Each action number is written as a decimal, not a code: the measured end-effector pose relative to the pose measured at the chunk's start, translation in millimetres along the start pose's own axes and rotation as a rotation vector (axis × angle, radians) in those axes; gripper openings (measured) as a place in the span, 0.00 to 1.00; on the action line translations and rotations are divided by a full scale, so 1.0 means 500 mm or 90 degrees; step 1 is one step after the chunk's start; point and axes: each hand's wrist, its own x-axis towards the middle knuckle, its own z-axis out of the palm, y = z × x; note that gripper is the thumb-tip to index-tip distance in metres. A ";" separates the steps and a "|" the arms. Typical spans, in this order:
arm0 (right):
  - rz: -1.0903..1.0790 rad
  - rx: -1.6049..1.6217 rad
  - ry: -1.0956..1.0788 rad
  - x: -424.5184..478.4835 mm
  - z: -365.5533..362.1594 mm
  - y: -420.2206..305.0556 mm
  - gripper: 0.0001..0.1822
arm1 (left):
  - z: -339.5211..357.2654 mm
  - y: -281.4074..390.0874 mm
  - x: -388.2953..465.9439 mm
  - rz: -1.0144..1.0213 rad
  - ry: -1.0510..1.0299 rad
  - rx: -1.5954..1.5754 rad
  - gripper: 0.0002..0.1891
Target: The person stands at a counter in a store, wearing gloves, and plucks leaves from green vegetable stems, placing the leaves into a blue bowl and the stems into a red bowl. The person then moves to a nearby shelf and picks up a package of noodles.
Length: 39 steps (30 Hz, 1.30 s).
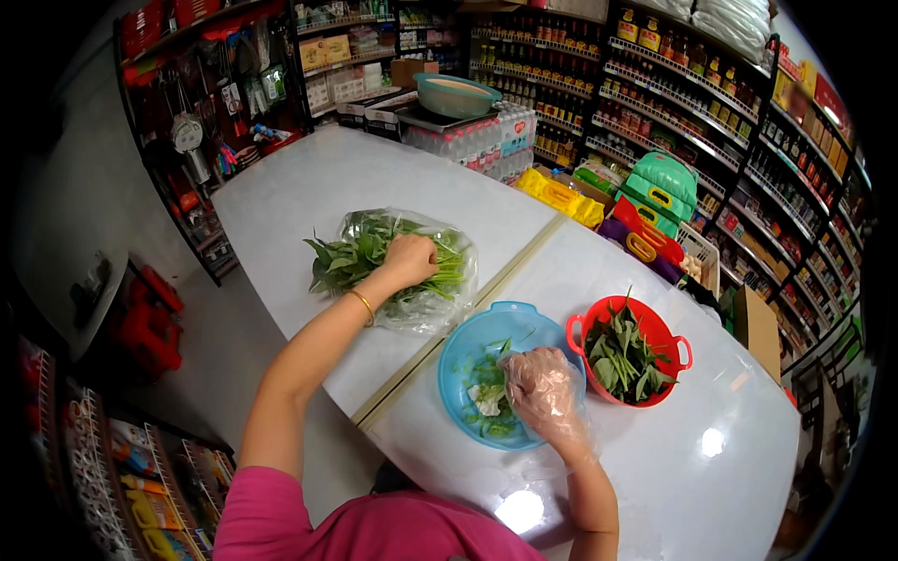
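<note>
My left hand (pixel 408 261), bare with a gold bangle at the wrist, is curled over a bunch of leafy greens (pixel 361 247), its fingers closing on the stems. Those greens lie on a clear plastic bag (pixel 421 317). A clear disposable glove covers my right hand (pixel 544 386), which is curled over the right side of a blue plastic basin (pixel 456 393). The fingertips of that hand are hidden, so what it holds cannot be seen. Bits of green stem and a crumpled pale scrap (pixel 486 400) lie in the basin. Beside it, a red plastic colander (pixel 596 312) holds picked leaves (pixel 624 354).
A seam strip (pixel 519 270) crosses the white table (pixel 280 189). Beyond its far edge stand packs of bottled water (pixel 477 144), yellow packages (pixel 561 196) and green packages (pixel 659 184). Stocked shop shelves (pixel 673 66) line the walls. A cardboard box (pixel 756 333) stands at right.
</note>
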 end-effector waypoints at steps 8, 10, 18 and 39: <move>0.046 0.051 0.013 0.003 -0.033 -0.007 0.11 | 0.005 -0.020 0.011 -0.025 0.000 0.014 0.02; 0.065 0.050 0.027 0.006 -0.041 -0.013 0.11 | 0.007 -0.011 -0.006 -0.008 0.012 -0.030 0.04; 0.165 0.098 0.251 0.019 -0.064 0.004 0.08 | -0.116 0.233 -0.198 0.176 0.199 -0.296 0.04; -0.015 -0.026 0.241 0.005 -0.096 -0.005 0.14 | -0.082 0.335 -0.268 0.288 0.341 -0.188 0.07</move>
